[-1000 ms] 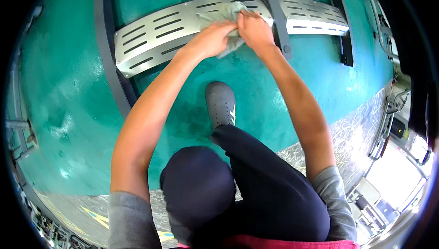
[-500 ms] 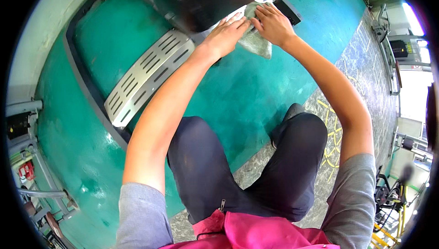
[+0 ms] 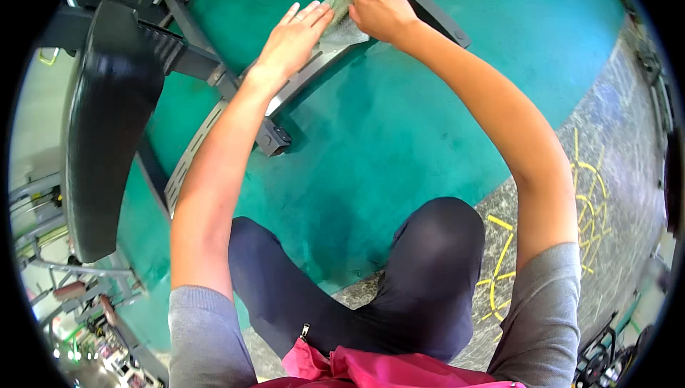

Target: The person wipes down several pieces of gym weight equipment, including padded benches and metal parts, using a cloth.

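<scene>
A pale grey-green cloth lies bunched over the far end of a slotted metal footplate, one corner hanging over its near edge. My right hand presses on the cloth from above, fingers spread over its right part. Beside it, my left hand is stretched out flat, fingertips touching the cloth's left edge. The cloth hides the plate surface under it.
A black padded seat on a dark metal frame stands at the left. The near frame foot rests on the green floor. My bent knees are below. Grey marbled flooring with yellow marks lies to the right.
The view has shifted, so the black padded seat now appears at the left instead of overhead. Both hands remain on the cloth, and more of the footplate's near edge shows.
</scene>
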Action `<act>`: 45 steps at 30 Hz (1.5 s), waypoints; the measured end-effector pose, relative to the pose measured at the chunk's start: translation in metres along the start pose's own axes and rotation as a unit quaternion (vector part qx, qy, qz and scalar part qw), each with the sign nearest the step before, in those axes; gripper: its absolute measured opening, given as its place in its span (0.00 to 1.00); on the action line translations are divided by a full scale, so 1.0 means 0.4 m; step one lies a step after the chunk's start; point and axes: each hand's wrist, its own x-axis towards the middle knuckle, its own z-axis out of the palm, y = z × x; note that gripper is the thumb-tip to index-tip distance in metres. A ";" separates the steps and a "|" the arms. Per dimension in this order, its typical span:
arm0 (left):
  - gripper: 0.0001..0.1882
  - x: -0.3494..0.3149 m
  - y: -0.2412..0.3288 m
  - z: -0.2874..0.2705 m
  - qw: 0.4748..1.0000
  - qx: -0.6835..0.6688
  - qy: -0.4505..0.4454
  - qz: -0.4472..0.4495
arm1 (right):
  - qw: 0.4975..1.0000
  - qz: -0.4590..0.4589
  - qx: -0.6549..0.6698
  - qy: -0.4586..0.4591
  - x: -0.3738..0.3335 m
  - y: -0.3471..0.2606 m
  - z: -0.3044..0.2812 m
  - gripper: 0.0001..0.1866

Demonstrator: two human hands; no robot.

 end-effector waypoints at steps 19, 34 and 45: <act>0.23 0.152 0.018 0.485 0.819 -0.221 0.020 -0.529 | 0.943 -0.028 0.145 -0.297 0.065 -0.078 0.499 0.32; 0.33 0.061 -0.001 0.423 0.815 -0.084 -0.131 -0.558 | 0.922 -0.244 0.231 -0.191 0.168 0.013 0.572 0.33; 0.30 -0.105 -0.137 0.361 0.747 -0.247 -0.113 -0.607 | 0.898 -0.190 0.268 -0.291 0.151 -0.264 0.474 0.35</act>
